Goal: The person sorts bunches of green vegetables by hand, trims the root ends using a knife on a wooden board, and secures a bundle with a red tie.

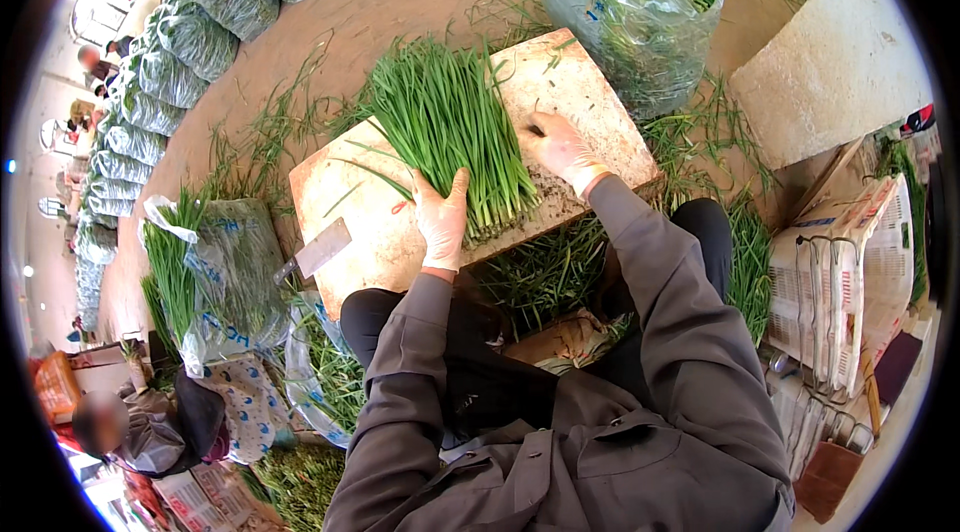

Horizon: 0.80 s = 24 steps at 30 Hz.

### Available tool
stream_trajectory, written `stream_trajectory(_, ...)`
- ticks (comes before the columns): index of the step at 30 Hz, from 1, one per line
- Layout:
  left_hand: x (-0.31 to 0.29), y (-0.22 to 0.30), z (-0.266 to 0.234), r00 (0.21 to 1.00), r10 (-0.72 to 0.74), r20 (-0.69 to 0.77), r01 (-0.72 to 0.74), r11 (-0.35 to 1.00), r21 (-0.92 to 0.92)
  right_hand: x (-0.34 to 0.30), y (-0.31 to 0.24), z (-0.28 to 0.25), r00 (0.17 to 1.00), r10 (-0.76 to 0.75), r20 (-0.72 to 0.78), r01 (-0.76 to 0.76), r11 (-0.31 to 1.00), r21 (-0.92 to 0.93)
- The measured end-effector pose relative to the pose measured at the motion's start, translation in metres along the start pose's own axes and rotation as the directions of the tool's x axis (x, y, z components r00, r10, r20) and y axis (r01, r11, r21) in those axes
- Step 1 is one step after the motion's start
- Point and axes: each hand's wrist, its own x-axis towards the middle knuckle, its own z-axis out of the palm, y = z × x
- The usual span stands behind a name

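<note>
A thick bundle of green garlic chives [450, 122] lies across a pale cutting board [375, 257] in front of me, its cut ends toward me. My left hand [440, 220], in a thin glove, rests against the bundle's lower left side with thumb and fingers apart. Right of the bundle, my gloved right hand [563, 147] is curled over the board with its fingers drawn together. Whatever those fingers hold, if anything, is too small to make out. A cleaver [322, 250] lies on the board's left edge. Near my left hand is a small red band [399, 207].
Full plastic bags of greens stand at the far right [640, 32], on the left [235, 262] and in a long row [195, 37] at the back left. Loose leaves litter the floor. Newspapers hang on a wire rack [835, 302] at right. Another person [150, 422] sits lower left.
</note>
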Motion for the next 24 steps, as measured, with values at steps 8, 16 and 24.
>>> stream_trajectory(8, 0.003, -0.004, 0.008, 1.0, -0.028, 0.013, 0.031, 0.934, -0.357, -0.033, 0.017, 0.021, 0.999, -0.021, -0.035, 0.021, 1.0, 0.021)
stream_trajectory(16, -0.005, 0.037, 0.014, 1.0, -0.001, 0.011, 0.002, 0.999, -0.054, -0.062, -0.003, 0.044, 0.892, -0.44, 0.105, 0.448, 0.83, -0.331)
stream_trajectory(24, -0.005, 0.028, 0.02, 0.999, -0.021, -0.027, 0.021, 0.999, 0.026, -0.087, -0.02, 0.063, 0.726, -0.663, 0.186, 0.686, 0.675, -0.27)
